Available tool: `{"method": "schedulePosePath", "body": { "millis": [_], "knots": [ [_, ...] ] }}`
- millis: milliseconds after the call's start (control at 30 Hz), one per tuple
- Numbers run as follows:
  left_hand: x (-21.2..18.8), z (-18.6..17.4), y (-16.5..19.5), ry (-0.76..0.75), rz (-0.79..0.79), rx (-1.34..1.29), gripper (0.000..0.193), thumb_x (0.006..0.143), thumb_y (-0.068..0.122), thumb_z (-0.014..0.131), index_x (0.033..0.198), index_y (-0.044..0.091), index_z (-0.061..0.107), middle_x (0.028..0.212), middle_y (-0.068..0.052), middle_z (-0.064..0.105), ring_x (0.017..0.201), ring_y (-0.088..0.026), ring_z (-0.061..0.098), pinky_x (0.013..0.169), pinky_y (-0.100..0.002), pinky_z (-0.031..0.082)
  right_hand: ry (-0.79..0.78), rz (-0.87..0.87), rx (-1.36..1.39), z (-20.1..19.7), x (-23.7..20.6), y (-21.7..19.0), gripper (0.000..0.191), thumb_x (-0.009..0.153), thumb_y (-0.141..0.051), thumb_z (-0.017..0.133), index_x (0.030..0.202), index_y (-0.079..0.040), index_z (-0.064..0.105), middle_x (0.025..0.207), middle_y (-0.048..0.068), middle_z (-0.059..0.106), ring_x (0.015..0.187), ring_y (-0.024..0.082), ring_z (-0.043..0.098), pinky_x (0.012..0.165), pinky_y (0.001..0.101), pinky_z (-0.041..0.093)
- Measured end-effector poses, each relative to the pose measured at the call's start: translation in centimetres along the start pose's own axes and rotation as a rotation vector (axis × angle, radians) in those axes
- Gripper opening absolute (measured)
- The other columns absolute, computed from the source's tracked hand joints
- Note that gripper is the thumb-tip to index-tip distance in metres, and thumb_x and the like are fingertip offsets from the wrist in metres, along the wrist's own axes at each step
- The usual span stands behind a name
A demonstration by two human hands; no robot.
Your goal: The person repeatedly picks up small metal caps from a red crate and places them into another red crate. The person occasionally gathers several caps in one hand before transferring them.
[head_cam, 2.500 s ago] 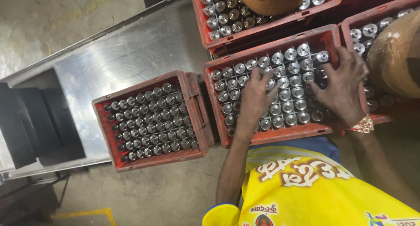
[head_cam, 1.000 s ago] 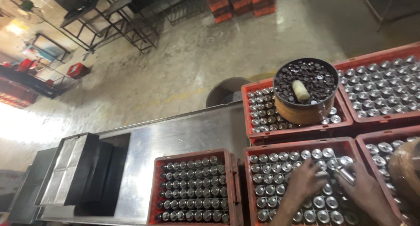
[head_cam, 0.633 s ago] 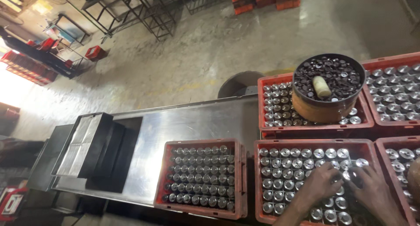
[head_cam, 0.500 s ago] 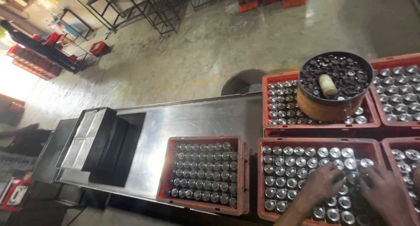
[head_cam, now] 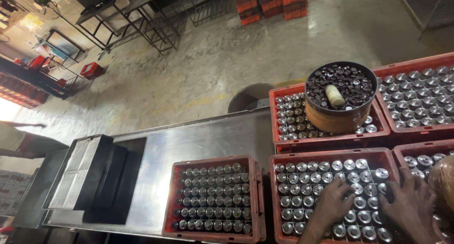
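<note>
A round tub [head_cam: 340, 115] of dark caps sits on the far crate [head_cam: 283, 145]. Metal racks [head_cam: 137, 22] stand beyond. What look like stacked red crates [head_cam: 267, 3] line the back.

Red crate [head_cam: 273, 196] on steel table, packed with upright silver-capped bottles [head_cam: 312, 174].

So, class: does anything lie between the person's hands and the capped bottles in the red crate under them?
Nothing visible does. The left hand and right hand rest directly on the silver-capped bottles in the red plastic crate.
</note>
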State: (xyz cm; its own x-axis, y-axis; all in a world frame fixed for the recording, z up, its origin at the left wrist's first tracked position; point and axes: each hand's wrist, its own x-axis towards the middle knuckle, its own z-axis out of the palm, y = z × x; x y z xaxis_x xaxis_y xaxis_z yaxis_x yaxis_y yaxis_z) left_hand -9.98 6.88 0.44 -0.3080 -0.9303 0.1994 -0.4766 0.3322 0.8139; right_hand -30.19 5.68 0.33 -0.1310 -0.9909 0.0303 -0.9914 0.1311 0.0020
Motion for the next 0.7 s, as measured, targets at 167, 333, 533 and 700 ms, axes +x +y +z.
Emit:
{"method": "schedulePosePath", "body": {
  "millis": [167,333,533,700],
  "knots": [
    [0.1,0.3,-0.2,-0.054,-0.038,0.006,0.019,0.099,0.013,0.073,0.113,0.000,0.074,0.110,-0.015,0.067,0.097,-0.028,0.069,0.084,-0.040,0.061,-0.152,0.043,0.013,-0.4,0.3,-0.3,0.054,0.074,-0.053,0.078,0.122,-0.029,0.069,0.170,0.006,0.024,0.156,0.038,0.028,0.124,0.0590,0.031],
    [0.3,0.7,-0.7,-0.074,-0.023,0.040,0.019,0.099,0.013,0.072,0.112,-0.001,0.074,0.112,-0.016,0.067,0.096,-0.026,0.068,0.082,-0.039,0.061,-0.167,0.058,0.030,-0.3,0.3,-0.2,0.055,0.077,-0.051,0.076,0.126,-0.027,0.068,0.167,0.005,0.025,0.157,0.037,0.029,0.126,0.0575,0.032],
    [-1.5,-0.2,-1.5,-0.074,-0.144,-0.072,0.014,0.101,0.011,0.068,0.110,0.000,0.072,0.120,-0.015,0.065,0.104,-0.028,0.067,0.089,-0.038,0.060,-0.089,0.021,0.062,0.0,0.2,0.1,0.059,0.071,-0.051,0.078,0.123,-0.024,0.068,0.162,0.008,0.027,0.149,0.039,0.032,0.119,0.0592,0.035],
    [-4.0,-1.6,-2.7,0.025,-0.130,-0.016,0.014,0.094,0.004,0.069,0.107,-0.001,0.070,0.114,-0.016,0.063,0.111,-0.032,0.064,0.093,-0.042,0.054,0.047,0.041,0.152,0.2,-0.1,0.1,0.053,0.070,-0.040,0.076,0.120,-0.021,0.068,0.157,0.004,0.038,0.149,0.033,0.039,0.117,0.0548,0.042]
  ]
}}
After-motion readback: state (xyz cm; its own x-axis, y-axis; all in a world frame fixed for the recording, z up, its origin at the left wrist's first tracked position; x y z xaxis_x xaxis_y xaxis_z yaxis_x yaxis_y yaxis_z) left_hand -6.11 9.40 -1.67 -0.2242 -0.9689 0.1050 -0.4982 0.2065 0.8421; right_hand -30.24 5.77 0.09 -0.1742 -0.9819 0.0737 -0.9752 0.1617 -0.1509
